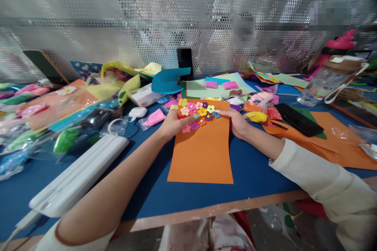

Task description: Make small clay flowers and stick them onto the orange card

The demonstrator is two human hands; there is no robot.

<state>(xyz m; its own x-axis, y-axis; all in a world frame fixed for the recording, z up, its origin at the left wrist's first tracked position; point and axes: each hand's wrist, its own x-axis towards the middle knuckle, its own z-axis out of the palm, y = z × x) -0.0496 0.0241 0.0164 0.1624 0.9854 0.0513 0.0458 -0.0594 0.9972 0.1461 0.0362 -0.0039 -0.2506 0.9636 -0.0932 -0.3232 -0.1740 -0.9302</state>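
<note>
An orange sheet of paper point(203, 157) is held up above the blue table, its lower edge toward me. My left hand point(174, 123) grips the sheet's left edge, thumb on the front. On the right edge, my right hand point(238, 122) holds it with the fingers partly behind. Across the upper part of the sheet sits a cluster of small flowers point(202, 111) in pink, yellow, purple, orange and blue. My left thumb, with a pale green nail, rests by the pink flowers; the right thumb is beside a blue one.
A white power bank point(81, 174) with a cable lies at the left. Bags of coloured clay point(66, 138) spread behind it. At the right are a black phone point(299, 119), more orange paper point(330, 133) and a clear bottle point(325, 78). Perforated metal point(147, 15) stands at the back.
</note>
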